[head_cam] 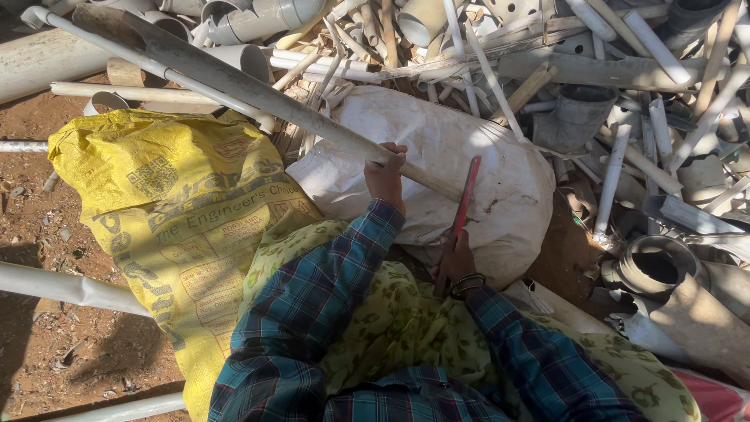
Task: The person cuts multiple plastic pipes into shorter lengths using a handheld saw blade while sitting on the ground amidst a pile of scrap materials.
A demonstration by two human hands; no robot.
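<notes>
My left hand (386,176) grips a long dirty white plastic pipe (234,82) near its lower end; the pipe slants from the upper left down across a stuffed white sack (484,156). My right hand (456,262) holds a red-handled blade (466,199), its tip raised close to the pipe's end beside my left hand. Both arms wear blue plaid sleeves, and a bangle sits on the right wrist. A green patterned cloth (391,320) covers my lap.
A yellow printed sack (172,219) lies to the left on red dirt. A big heap of broken white and grey pipes and fittings (594,70) fills the top and right. More pipes (62,285) lie on the ground at left.
</notes>
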